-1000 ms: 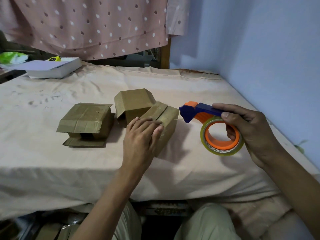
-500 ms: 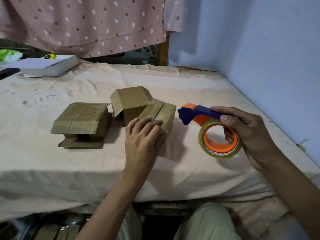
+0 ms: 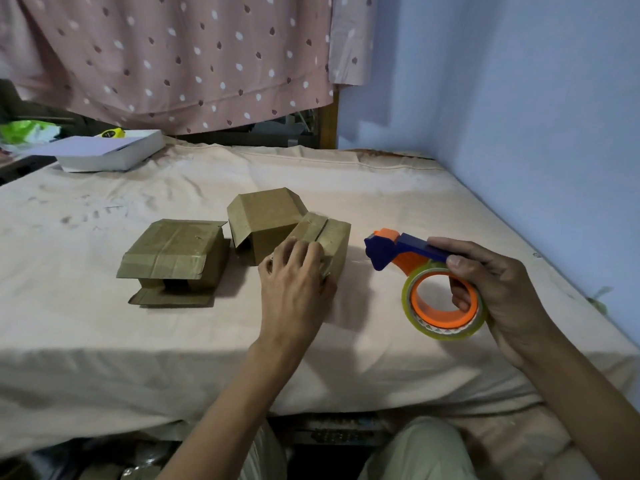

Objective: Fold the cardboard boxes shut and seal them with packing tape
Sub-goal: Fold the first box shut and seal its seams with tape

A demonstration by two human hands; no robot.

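left hand [image 3: 294,289] on closed cardboard box [image 3: 325,240], right hand [image 3: 498,289] gripping tape dispenser [image 3: 415,268]

— What lies at the far left of the bed [image 3: 346,188]?
— A flat white box [image 3: 114,155] on the peach sheet, with something small and yellow [image 3: 110,133] just behind it and a bright green bag [image 3: 26,130] further left.
— And behind?
— A pink spotted curtain [image 3: 180,53]; a pale blue wall [image 3: 519,98] on the right.

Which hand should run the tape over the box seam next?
Right. The right hand already grips the tape dispenser beside the held box, cutter end facing it. The left hand presses that box down, so it should probably just steady it.
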